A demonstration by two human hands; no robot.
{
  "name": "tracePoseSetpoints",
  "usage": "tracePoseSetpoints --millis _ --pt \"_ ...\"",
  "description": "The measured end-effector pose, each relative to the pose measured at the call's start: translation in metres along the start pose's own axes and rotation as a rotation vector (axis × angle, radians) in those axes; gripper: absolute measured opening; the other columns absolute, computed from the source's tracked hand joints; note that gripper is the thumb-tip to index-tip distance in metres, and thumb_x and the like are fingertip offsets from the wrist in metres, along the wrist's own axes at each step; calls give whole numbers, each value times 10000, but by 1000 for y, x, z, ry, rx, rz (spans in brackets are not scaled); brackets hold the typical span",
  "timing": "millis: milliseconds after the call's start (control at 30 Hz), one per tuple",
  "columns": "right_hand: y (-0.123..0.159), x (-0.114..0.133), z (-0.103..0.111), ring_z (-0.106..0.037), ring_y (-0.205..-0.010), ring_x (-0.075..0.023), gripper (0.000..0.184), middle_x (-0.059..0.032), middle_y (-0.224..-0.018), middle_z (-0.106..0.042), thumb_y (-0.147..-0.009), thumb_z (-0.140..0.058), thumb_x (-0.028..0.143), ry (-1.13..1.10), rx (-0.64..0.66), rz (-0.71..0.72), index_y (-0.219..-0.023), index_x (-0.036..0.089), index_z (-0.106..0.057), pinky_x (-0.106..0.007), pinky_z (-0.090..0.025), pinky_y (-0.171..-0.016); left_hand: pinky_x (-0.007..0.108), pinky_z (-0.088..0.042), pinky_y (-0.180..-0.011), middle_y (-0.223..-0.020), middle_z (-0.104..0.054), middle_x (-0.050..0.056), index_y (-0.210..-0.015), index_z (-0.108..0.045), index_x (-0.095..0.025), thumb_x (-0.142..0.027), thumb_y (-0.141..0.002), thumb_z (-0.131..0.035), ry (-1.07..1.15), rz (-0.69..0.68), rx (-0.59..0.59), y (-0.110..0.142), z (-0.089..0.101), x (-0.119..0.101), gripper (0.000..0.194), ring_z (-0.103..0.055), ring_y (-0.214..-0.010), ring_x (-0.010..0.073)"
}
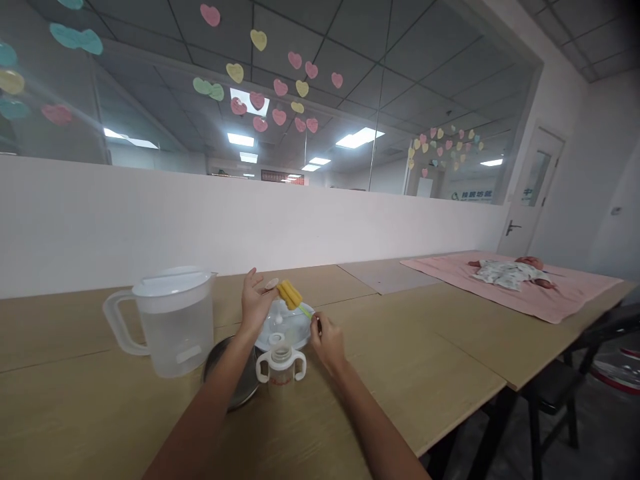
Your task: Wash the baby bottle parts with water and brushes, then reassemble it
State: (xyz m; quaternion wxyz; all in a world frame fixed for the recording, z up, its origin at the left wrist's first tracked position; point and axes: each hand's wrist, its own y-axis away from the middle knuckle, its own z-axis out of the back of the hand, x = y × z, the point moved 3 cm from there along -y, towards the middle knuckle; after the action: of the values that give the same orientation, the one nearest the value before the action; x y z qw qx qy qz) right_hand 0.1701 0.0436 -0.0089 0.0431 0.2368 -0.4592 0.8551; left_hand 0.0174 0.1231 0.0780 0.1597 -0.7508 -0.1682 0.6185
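Note:
My right hand (326, 340) is closed on the thin green handle of a bottle brush, whose yellow sponge head (291, 293) points up and left. My left hand (255, 301) is raised beside the sponge with fingers spread, and pinches a small pale piece (271, 284) at its fingertips; I cannot make out what it is. Below the hands a clear baby bottle with two white handles (281, 366) stands upright on the wooden table (410, 373). Behind the bottle lies a round white lid or dish (295, 329).
A clear plastic jug with a white lid (167, 321) stands at the left. A dark metal bowl (220, 363) sits beside the bottle, partly hidden by my left arm. At the far right a baby doll (510, 272) lies on a pink blanket (540, 297). Chairs (560, 387) stand by the table's right edge.

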Motion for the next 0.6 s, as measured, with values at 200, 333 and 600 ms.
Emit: tracePoseSetpoints --millis 200,333,600 --pt "-3 -2 6 -574 -614 -123 332 -50 -682 -636 -879 -290 280 17 4 9 -854 148 -593 -195 -350 -553 269 -494 -856 -1175 -500 124 -1291 -323 -202 -41 -637 -680 248 122 -1 4 -6 -13 763 -605 -976 154" --pt "-5 -5 13 -537 -548 -105 302 -30 -613 -603 -867 -309 257 35 -35 76 -793 153 -583 -186 -329 -521 285 -496 -874 -1181 -514 135 -1281 -332 -208 -22 -649 -673 325 135 28 7 -9 -22 742 -617 -965 154" --pt "-4 -6 17 -527 -554 -88 268 -23 -648 -616 -843 -355 244 140 5 257 -740 164 -589 -182 -316 -543 250 -478 -891 -1246 -498 142 -1272 -327 -211 25 -690 -590 365 173 91 9 -9 -26 681 -618 -985 145"
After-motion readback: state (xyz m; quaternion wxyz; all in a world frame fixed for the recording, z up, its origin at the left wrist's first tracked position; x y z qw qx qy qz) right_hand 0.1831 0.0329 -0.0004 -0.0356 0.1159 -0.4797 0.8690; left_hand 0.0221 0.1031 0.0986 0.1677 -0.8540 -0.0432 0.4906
